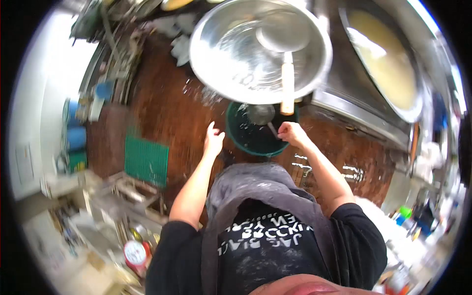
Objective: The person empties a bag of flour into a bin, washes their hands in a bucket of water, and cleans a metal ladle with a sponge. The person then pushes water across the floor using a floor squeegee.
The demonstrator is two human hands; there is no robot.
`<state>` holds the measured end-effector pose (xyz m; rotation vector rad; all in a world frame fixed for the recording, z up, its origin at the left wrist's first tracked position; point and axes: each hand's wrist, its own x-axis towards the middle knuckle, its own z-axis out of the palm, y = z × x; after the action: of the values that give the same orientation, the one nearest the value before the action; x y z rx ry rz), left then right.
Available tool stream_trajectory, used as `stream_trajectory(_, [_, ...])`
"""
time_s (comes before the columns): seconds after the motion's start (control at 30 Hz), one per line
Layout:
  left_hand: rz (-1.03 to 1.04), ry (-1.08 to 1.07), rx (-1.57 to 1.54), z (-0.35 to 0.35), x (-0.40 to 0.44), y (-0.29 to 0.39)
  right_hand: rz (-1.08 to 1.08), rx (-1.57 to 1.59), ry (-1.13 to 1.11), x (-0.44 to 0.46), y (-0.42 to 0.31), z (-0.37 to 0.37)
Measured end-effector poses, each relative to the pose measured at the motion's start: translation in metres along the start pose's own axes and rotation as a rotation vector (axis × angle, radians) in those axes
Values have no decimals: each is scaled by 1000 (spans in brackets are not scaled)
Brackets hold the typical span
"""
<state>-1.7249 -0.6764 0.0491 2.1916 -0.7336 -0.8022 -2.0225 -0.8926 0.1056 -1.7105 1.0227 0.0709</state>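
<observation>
- Two bare hands reach out over the brown floor (172, 93), one to each side of a dark green bucket (233, 141).
- Right hand (292, 134): the fingers are curled in and pinch the end of a thin handle, at the bucket's near right side.
- That handle belongs to a ladle (261, 114), whose round head lies inside the bucket, toward its far side.
- Left hand (214, 141): the fingers are partly spread and loosely bent, holding nothing; the hand is near the bucket's left rim, apart from it.
- Beyond the bucket, a wide, shiny metal bowl (216, 54) overhangs its far edge in the view; whether they touch cannot be told.
- Across the right part of the bowl lies a larger scoop (284, 38), its pale handle (287, 86) pointing toward the person and passing over the bowl's near rim.
- Far right, a big round pan (418, 101) holds pale, yellowish liquid (386, 64).
- Left of the person, a green slatted mat (146, 160) is visible.
</observation>
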Motion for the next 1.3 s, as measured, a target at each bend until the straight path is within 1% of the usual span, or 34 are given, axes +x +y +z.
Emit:
stream_trajectory(0.07, [15,-43,-17,1,-6,14,31,131,62,-24,6,-24])
stream_trajectory(0.13, [-39,-64,-103,14,0,-3,42,197,107,-42,22,-45])
stream_trajectory(0.23, [-37,-61,-19,11,-19,21,177,350,135,-64,37,-66])
stream_trajectory(0.33, [-46,-47,-8,10,-24,30,224,417,188,-73,50,-78])
stream_trajectory(0.37, [-40,-33,13,8,-22,32,173,423,177,-73,58,-79])
stream_trajectory(0.4, [-41,-10,33,8,-19,32,134,334,220,-74,67,-80])
stream_trajectory(0.43, [-31,-7,-56,10,-15,23,80,235,242,-75,68,-80])
stream_trajectory(0.47, [47,-8,106,0,-31,69,41,133,260,-77,70,-80])
stream_trajectory(0.5, [24,4,55,-4,-41,82,63,61,230,-81,63,-81])
stream_trajectory(0.53, [63,28,-77,5,-25,50,36,76,196,-74,75,-79])
stream_trajectory(0.57, [43,18,25,-9,-42,91,-14,149,192,-60,100,-73])
stream_trajectory(0.6, [8,41,-23,-4,-40,81,75,344,143,-62,92,-77])
stream_trajectory(0.63, [-6,42,17,-1,-36,68,90,275,166,-64,90,-78])
stream_trajectory(0.67, [31,76,89,0,-36,67,66,263,142,-63,89,-80])
stream_trajectory(0.73, [-13,52,39,1,-40,73,47,264,130,-63,92,-83])
stream_trajectory(0.8, [-10,62,31,1,-41,75,49,254,119,-55,93,-85])
stream_trajectory(0.93, [-40,81,18,-1,-42,66,48,227,120,-52,70,-88])
stream_trajectory(1.17, [-6,118,40,-8,-37,49,26,141,133,-42,67,-82])
stream_trajectory(1.3, [9,116,26,-11,-30,43,51,132,131,-41,64,-79])
